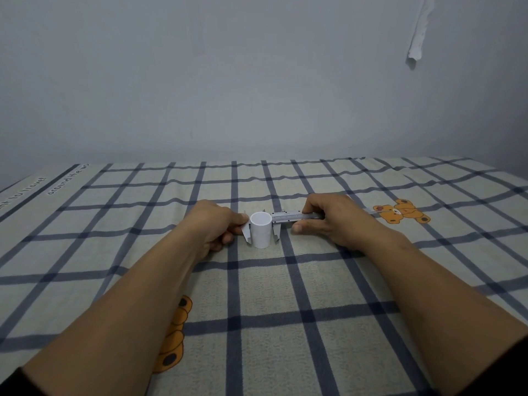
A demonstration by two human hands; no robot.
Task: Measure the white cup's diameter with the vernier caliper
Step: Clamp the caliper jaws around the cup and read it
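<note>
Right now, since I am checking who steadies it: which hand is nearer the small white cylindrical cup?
Left. The left hand sits right beside the white cup, at the caliper's fixed jaw. The right hand grips the steel vernier caliper beam farther right.

Soft, even, rather dim indoor light, cool and grey in tone. No glare anywhere, not even on the metal caliper [297,217]. Only weak, diffuse shadows: a faint dark patch on the checked cloth [257,295] under the right hand [334,221], a thin one below the left hand [217,224], and a soft band along the far edge where cloth meets wall [228,81]. White cup [261,230] bright but not overexposed. Strong wide-angle distortion: grid lines curved and spread toward left and right edges, forearms stretched large at the near corners. Centre reasonably sharp; caliper scale too small to read. Slight softness and grain on the wall and near edges.
</note>
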